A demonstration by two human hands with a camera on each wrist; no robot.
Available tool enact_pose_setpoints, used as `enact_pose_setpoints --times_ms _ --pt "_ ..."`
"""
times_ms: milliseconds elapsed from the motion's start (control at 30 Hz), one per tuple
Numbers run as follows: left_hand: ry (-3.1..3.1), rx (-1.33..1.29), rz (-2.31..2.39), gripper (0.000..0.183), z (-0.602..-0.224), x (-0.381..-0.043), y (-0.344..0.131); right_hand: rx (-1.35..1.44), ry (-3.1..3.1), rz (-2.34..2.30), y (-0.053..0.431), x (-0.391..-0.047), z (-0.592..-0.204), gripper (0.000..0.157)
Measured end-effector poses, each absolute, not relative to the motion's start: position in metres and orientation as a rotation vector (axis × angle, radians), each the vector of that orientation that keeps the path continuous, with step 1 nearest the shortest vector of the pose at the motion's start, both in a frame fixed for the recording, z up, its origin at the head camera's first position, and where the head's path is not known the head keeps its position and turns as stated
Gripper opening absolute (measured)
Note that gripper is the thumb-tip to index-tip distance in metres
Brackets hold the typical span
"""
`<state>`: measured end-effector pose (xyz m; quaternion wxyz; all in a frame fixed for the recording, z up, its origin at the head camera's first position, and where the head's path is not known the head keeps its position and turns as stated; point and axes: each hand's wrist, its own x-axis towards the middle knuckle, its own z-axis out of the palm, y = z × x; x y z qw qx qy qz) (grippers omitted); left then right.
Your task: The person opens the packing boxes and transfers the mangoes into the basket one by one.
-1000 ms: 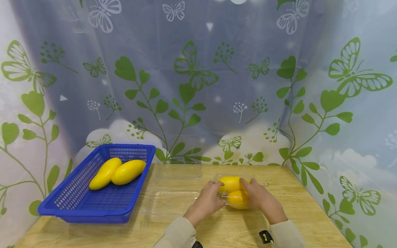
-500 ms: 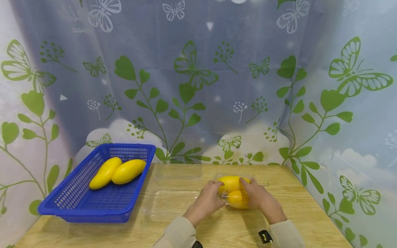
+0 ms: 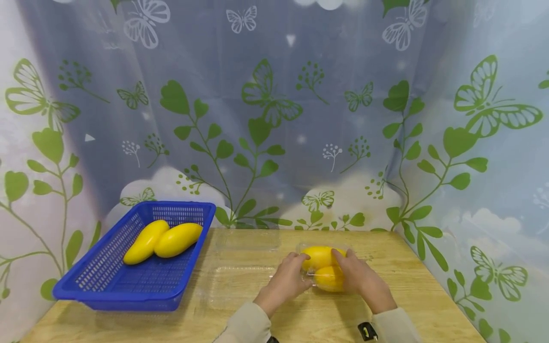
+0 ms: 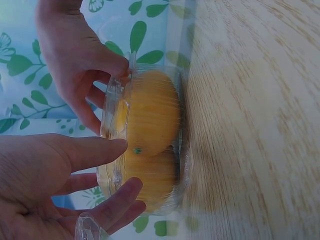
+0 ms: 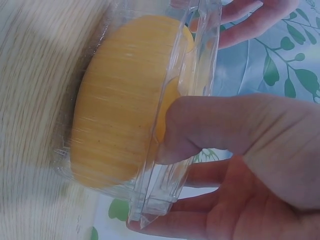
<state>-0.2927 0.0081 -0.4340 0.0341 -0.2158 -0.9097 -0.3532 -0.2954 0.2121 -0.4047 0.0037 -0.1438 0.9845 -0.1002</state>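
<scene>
A clear plastic clamshell box (image 5: 141, 197) holding two yellow mangoes stands on the table; one mango (image 3: 319, 257) lies behind the other (image 3: 329, 277). My left hand (image 3: 286, 277) grips the box's left end, thumb and fingertips at its rim. On the opposite side my right hand (image 3: 362, 277) pinches the rim, its thumb (image 5: 185, 125) on the near face and several fingers on top. In the left wrist view the clear lid edge and rim lie close together. Whether they are fully pressed together cannot be told.
At the left, a blue plastic basket (image 3: 116, 305) holds two more mangoes, one (image 3: 146, 242) leaning beside another (image 3: 179, 239). Between basket and hands lies another clear clamshell box (image 3: 240, 288), opened flat on the wooden table (image 3: 309, 326). A small black device (image 3: 367, 330) sits by the right sleeve.
The hands and the box of mangoes stay almost in place. The head view has tilted slightly, so everything appears a little lower.
</scene>
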Motion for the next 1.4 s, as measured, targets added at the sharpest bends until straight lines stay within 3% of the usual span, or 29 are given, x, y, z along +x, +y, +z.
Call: enact_pose_setpoints --times_ms 1400 --pt "-2.791 -0.669 -1.046 0.059 -0.4363 -0.2955 0.0083 -0.456 3.104 -0.258 0.2066 -0.2928 -0.4067 0.074"
